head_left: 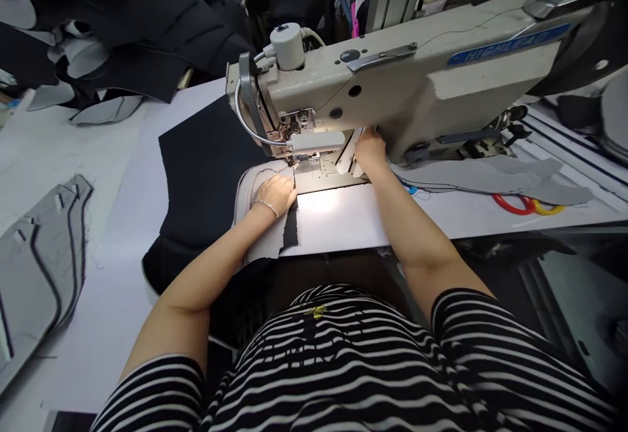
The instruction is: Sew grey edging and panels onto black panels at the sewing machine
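My left hand (275, 194) lies flat, fingers together, on a light grey fabric piece (251, 191) just left of the needle area (292, 157) of a beige sewing machine (402, 82). A black fabric piece (206, 170) lies under and to the left of the grey one. My right hand (370, 150) reaches under the machine's arm, behind the needle; its fingers are hidden there, so what it holds I cannot make out. A lit patch of white table (338, 216) lies between my arms.
A pile of black and grey cut pieces (122, 19) lies at the back left. Stitched grey panels (39, 268) lie at the left edge. Grey pieces (495, 177) and red and yellow scissor handles (527, 206) lie on the right.
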Tool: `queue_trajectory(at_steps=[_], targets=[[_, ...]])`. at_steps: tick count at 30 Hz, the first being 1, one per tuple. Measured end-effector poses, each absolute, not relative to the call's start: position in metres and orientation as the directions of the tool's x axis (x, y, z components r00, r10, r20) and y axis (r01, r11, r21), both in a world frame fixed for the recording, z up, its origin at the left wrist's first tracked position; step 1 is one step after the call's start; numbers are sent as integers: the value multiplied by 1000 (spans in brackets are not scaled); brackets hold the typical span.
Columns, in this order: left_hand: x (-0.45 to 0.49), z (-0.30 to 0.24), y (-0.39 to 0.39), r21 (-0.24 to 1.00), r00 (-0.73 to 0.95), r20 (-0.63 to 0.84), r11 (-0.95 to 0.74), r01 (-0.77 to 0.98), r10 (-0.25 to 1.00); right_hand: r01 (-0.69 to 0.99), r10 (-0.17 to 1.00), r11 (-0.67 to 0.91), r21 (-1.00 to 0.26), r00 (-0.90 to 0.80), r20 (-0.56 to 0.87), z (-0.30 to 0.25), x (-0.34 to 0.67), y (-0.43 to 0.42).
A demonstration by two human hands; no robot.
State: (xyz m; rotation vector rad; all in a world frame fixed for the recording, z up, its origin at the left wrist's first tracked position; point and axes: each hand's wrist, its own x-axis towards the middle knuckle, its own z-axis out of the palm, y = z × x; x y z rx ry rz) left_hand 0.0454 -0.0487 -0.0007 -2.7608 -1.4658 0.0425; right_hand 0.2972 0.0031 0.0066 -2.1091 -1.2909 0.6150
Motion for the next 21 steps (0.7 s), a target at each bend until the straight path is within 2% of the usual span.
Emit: queue_trajectory(at_steps=[3,5,6,8,10,12,14,16,18,21], targets=[[36,12,-57,10,610,108,-614,789,785,397,942,-280,-874,287,-171,12,281,-35],[34,16,-62,23,637,185,-651,759,748,263,966,-252,-931,124,-226,10,257,-73],[33,15,-64,24,649,201,-666,746,734,195,973,-229,-954,29,-228,9,244,-93],[31,13,-68,22,672,173,-685,728,720,-6,931,-229,-973,-294,-217,8,222,-125],[27,12,-70,27,687,116,-694,720,717,-23,806,-219,-975,-567,-168,10,210,-139],[21,15,-71,44,688,108,-695,717,717,151,766,-65,-986,-626,-147,10,207,-132],[17,22,-69,76,658,160,-674,735,736,414,846,199,-888,-530,-57,7,206,-112],[16,30,-63,122,572,196,-599,792,796,596,849,463,-656,-510,136,-1,204,-91],[20,34,-53,172,430,187,-460,871,883,597,721,682,-422,-643,257,-11,200,-76],[30,28,-35,195,322,158,-349,917,933,500,540,840,-209,-808,235,-22,194,-70]])
